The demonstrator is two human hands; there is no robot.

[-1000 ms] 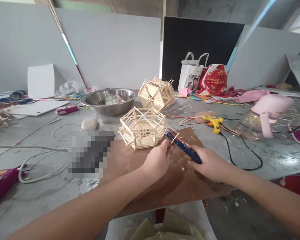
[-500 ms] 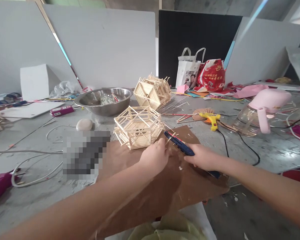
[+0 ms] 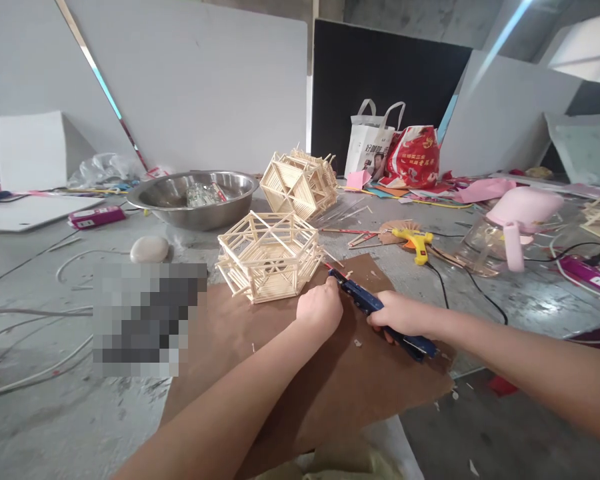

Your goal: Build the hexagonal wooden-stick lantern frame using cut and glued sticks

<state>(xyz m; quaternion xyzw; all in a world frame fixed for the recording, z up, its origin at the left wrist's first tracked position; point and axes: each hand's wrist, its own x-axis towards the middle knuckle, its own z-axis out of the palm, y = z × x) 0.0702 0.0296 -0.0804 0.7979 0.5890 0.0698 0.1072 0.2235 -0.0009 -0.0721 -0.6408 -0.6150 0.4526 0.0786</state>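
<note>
My left hand [image 3: 320,307] is closed, its fingertips at the front end of a long dark-blue hand tool [image 3: 363,297]. A thin wooden stick [image 3: 349,274] pokes out past the tool there, pinched by the left fingers, which mostly hide it. My right hand [image 3: 397,313] wraps around the middle of the tool, whose rear end points toward me on the right. Just beyond my left hand stands an open hexagonal frame of wooden sticks [image 3: 253,270]. Brown paper sheeting [image 3: 280,380] lies beneath both hands and the tool.
Behind stand a second stick structure [image 3: 286,190] and a steel basin [image 3: 195,217]. To the right are a yellow glue gun [image 3: 417,243] with a black cord and a pink-lidded jug [image 3: 485,240]. On the left lie a white mouse [image 3: 150,250] and a purple box [image 3: 96,216].
The view has shifted slightly to the right. The tool's rear part shows more fully below my right hand, and less of the stick shows between my left fingers and the tool.
</note>
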